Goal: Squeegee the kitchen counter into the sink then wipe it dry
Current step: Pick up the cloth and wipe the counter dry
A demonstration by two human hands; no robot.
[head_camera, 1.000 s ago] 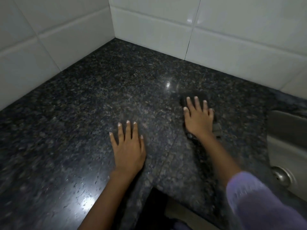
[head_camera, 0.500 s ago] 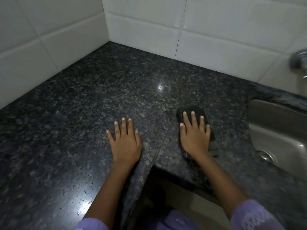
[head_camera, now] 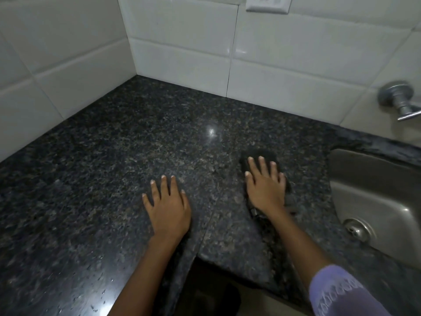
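- Since the earlier frame our right hand [head_camera: 266, 188] and the dark pad [head_camera: 262, 156] beneath it have shifted nearer the sink [head_camera: 373, 190].
- Its straight fingers press the pad flat on the granite counter [head_camera: 102, 179].
- Our left hand [head_camera: 168, 206] rests flat, fingers spread, on the counter.

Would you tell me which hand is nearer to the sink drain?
The right hand: it presses a dark pad flat on the counter beside the sink, left of the drain. The left hand lies flat farther left.
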